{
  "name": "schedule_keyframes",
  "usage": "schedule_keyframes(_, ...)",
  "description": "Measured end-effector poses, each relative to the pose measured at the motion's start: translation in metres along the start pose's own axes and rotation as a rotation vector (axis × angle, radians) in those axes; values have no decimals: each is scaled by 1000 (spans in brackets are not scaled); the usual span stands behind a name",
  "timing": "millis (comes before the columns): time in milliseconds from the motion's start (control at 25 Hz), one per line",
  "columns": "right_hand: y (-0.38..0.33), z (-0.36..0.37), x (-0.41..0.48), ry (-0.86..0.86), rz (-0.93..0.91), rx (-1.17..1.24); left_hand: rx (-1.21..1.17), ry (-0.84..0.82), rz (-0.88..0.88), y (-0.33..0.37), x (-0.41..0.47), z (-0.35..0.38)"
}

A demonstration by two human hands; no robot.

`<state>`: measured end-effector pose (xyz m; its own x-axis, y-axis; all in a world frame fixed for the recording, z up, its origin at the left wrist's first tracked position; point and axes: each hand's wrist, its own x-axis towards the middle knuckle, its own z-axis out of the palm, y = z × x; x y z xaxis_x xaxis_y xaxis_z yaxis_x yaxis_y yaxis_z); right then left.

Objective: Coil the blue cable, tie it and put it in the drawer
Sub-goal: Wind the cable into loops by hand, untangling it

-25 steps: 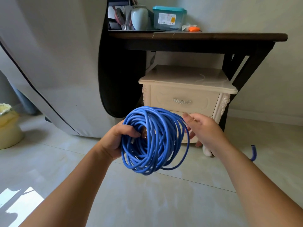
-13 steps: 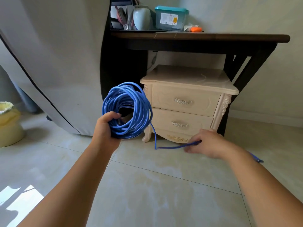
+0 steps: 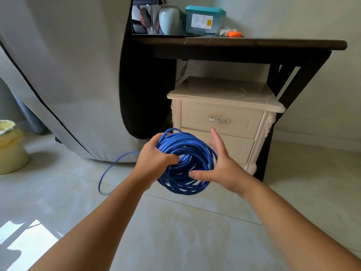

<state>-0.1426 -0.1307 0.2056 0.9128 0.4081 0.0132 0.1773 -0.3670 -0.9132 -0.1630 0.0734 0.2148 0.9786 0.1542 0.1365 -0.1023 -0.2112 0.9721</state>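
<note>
The blue cable [image 3: 187, 151] is wound into a thick coil held in the air in front of the cream nightstand [image 3: 224, 98]. My left hand [image 3: 154, 159] grips the coil's left side, thumb through its middle. My right hand [image 3: 220, 169] lies against the coil's right side with straight fingers and the thumb under the lower strands. A loose length of the cable swings out in a loop to the left, blurred, over the floor. Both drawers are closed; the top drawer [image 3: 220, 118] has a silver handle.
A dark wooden desk [image 3: 254, 44] stands over the nightstand, with a vase, a teal-lidded box [image 3: 204, 19] and an orange item on top. A grey cover [image 3: 64, 75] hangs at left. A yellow pot [image 3: 9, 147] sits far left on the tiled floor.
My right hand let go of the cable's tail near the floor and came up to the coil's right side. The left hand brought the coil down and rightward; the tail now swings left.
</note>
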Motion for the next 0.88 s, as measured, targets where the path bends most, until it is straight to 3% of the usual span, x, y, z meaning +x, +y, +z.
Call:
schedule_keyframes(120,1,6,2,143,-134,-120,129,-118,113,6,-3,2)
schedule_keyframes(400,-1,6,2,80,-127,-131,260,-183,219,12,-2,-12)
schedule_keyframes(560,-4,12,6,163,-116,126,135,-93,197,11,-4,-10)
schedule_keyframes(760,-5,15,5,17,-61,605,-55,-35,106,11,-1,-8)
schedule_keyframes(880,-10,16,3,-36,-138,672,-176,-19,60,13,-2,-7)
